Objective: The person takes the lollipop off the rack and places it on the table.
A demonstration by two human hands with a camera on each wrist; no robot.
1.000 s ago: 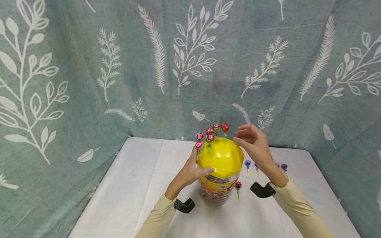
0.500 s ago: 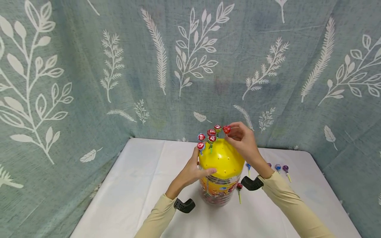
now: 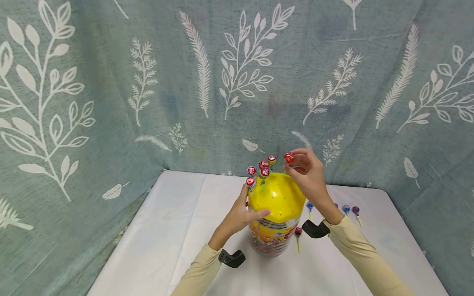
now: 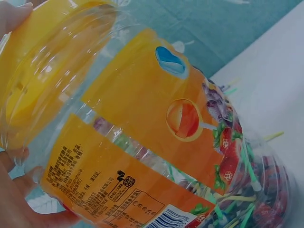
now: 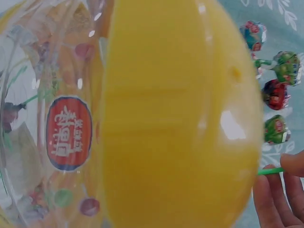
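A clear jar point(image 3: 272, 233) with a yellow lid point(image 3: 277, 197) stands on the table, an orange label around it. My left hand point(image 3: 238, 211) grips its upper left side, thumb over the lid's front edge. My right hand point(image 3: 309, 174) is at the lid's far right, pinching the green stick of a red lollipop point(image 3: 289, 158). In the right wrist view that stick point(image 5: 270, 171) meets the lid's edge; whether its end sits in a hole is hidden. Several wrapped lollipops point(image 3: 264, 172) stand upright in the lid's back left. Small holes dot the rest of the lid.
On the white table point(image 3: 166, 230), a dark red lollipop point(image 3: 298, 232) lies close to the jar's right. Further right lie a blue lollipop point(image 3: 310, 205) and purple ones point(image 3: 356, 210). Many lollipops point(image 4: 270, 190) fill the jar's bottom. A leaf-patterned curtain point(image 3: 207, 82) hangs behind.
My right hand has come in from the right, taken hold of the red lollipop's stick, and shifted it rightward from the others. My left hand has kept its grip on the jar.
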